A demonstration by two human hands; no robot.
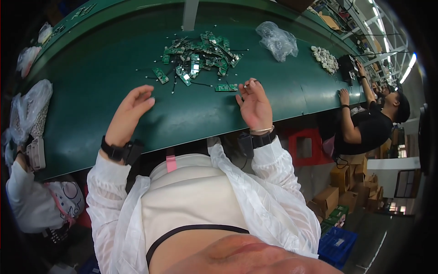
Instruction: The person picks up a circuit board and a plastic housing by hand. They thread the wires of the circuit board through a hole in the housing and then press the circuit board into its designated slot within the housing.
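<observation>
Head view. Landmark: board pile (pixel 195 65). Single green board (pixel 226 88): pile's near right edge, long axis left-right, just left of right fingertips. Right hand (pixel 255 108): nearer, curled at dark lead (pixel 251 83), grip unclear. Left hand (pixel 127 113): pile's near left, fingers parted, nothing visibly held.

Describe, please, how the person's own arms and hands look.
The left hand and right hand are ungloved. The sleeves are white, wrinkled and slightly see-through. Each side has a black strap carrying a boxy black device; a slim, light-coloured bracelet is on the right only.
</observation>
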